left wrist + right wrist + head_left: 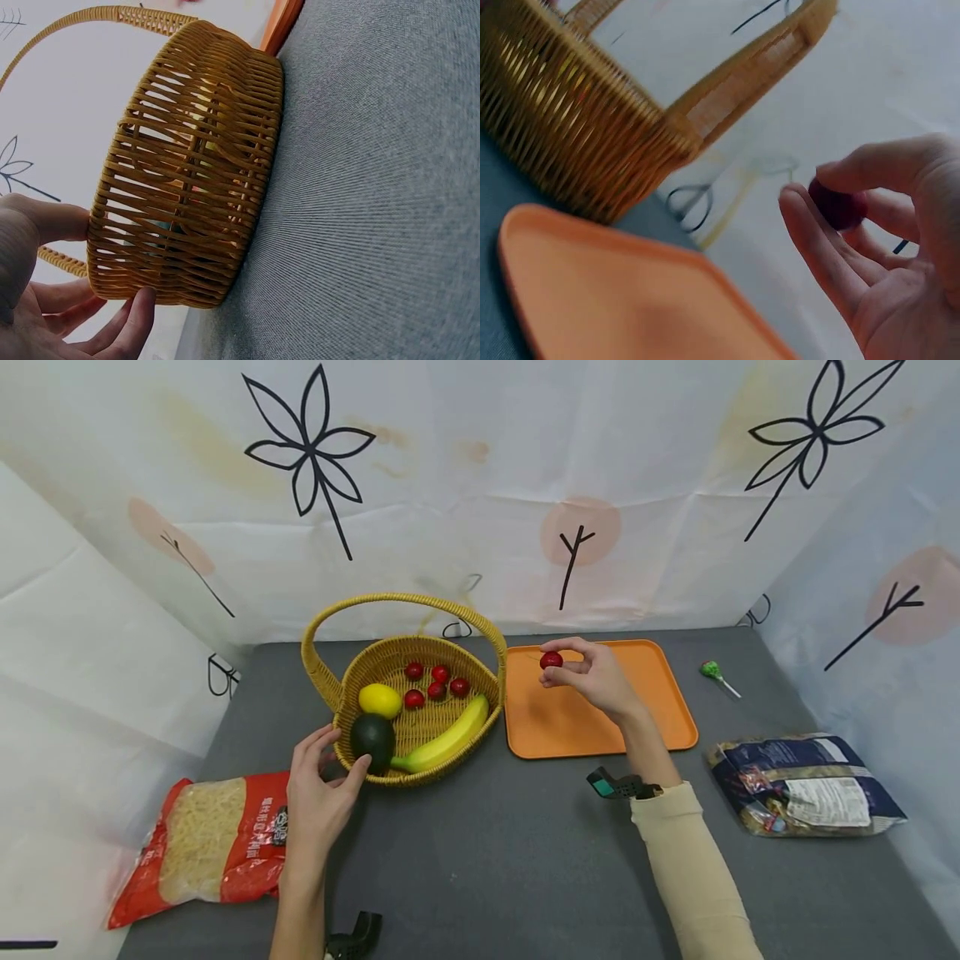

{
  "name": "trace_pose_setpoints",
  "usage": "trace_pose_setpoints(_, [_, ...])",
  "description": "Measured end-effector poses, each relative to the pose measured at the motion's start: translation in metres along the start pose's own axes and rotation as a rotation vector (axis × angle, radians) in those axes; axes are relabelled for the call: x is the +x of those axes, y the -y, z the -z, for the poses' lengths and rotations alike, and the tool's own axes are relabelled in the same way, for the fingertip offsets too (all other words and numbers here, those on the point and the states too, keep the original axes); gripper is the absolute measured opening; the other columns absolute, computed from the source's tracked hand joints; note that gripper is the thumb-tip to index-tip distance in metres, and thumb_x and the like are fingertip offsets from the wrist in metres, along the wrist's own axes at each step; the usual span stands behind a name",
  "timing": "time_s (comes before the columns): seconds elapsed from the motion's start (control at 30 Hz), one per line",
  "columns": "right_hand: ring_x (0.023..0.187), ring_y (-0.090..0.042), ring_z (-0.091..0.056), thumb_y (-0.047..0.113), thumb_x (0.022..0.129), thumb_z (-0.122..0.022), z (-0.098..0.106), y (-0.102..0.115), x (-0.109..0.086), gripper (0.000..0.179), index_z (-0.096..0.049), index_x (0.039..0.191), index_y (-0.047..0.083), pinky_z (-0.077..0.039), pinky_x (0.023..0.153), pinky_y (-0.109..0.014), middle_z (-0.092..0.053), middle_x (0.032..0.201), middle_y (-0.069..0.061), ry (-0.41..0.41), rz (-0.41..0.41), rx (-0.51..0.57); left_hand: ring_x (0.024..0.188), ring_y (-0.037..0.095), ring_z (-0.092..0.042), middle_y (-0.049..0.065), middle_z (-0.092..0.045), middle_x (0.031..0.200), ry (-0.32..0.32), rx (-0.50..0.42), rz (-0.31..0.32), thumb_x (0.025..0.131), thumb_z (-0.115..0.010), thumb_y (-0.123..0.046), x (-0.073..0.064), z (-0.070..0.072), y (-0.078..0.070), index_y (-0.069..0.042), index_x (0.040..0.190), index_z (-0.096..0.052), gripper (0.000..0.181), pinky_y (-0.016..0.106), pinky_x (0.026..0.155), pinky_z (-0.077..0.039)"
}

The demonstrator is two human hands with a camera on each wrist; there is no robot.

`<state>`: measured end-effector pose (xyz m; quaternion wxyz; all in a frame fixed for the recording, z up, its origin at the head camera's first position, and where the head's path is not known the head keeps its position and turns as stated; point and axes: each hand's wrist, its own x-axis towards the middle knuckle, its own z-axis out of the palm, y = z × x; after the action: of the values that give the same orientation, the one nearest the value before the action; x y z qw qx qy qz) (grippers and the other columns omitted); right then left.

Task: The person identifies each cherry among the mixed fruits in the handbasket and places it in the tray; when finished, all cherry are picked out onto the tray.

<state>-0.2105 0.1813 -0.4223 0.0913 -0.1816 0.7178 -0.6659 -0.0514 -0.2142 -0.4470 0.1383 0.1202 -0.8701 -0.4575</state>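
Over the orange tray (570, 718), my right hand (592, 677) pinches a dark red cherry (551, 660) between thumb and fingertips. The right wrist view shows the cherry (838, 202) held up above the tray's level. At the near left side of the yellow wicker basket (420, 647), my left hand (318, 793) grips the rim, thumb and fingers spread along it; the left wrist view has some fingers (139, 322) against the woven wall. Inside lie several cherries (437, 691), a lemon (380, 700), a banana (446, 739) and a dark green, rounded fruit (372, 742) close to my left thumb.
A red bag of pale dry pasta (198, 839) lies left of my left forearm. To the right are a green-topped lollipop (720, 677) and a dark blue food packet (806, 785). The basket's tall handle (405, 599) arches over it. White printed cloth (450, 468) walls the table.
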Motion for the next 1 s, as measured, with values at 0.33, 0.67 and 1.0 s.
trace_pose_setpoints(0.33, [0.114, -0.042, -0.077, 0.009, 0.097, -0.082, -0.017, -0.057, 0.044, 0.037, -0.071, 0.131, -0.001, -0.055, 0.08, -0.018, -0.068, 0.13, -0.025, -0.201, -0.116, -0.404, 0.126, 0.036, -0.061, 0.015, -0.051, 0.162, -0.01, -0.002, -0.009, 0.096, -0.083, -0.019, 0.0, 0.0, 0.002, -0.002, 0.149, -0.062, 0.059, 0.002, 0.078, -0.048])
trace_pose_setpoints(0.67, [0.109, -0.037, -0.069, 0.019, 0.094, -0.087, -0.032, -0.066, 0.056, 0.039, -0.072, 0.126, 0.005, -0.058, 0.098, -0.05, -0.069, 0.122, -0.021, -0.139, -0.1, -0.592, 0.126, 0.036, -0.062, 0.015, -0.05, 0.162, -0.006, -0.02, -0.005, 0.096, -0.083, -0.018, -0.001, 0.0, 0.002, -0.002, 0.149, -0.061, 0.059, 0.0, 0.078, -0.048])
trace_pose_setpoints(1.0, [0.109, -0.037, -0.067, 0.022, 0.093, -0.088, -0.03, -0.065, 0.056, 0.046, -0.07, 0.132, 0.005, -0.057, 0.098, -0.051, -0.068, 0.124, -0.022, -0.106, -0.095, -0.633, 0.125, 0.036, -0.061, 0.016, -0.05, 0.163, -0.006, -0.012, -0.013, 0.096, -0.083, -0.019, 0.0, 0.0, 0.002, -0.002, 0.149, -0.061, 0.06, 0.002, 0.078, -0.049])
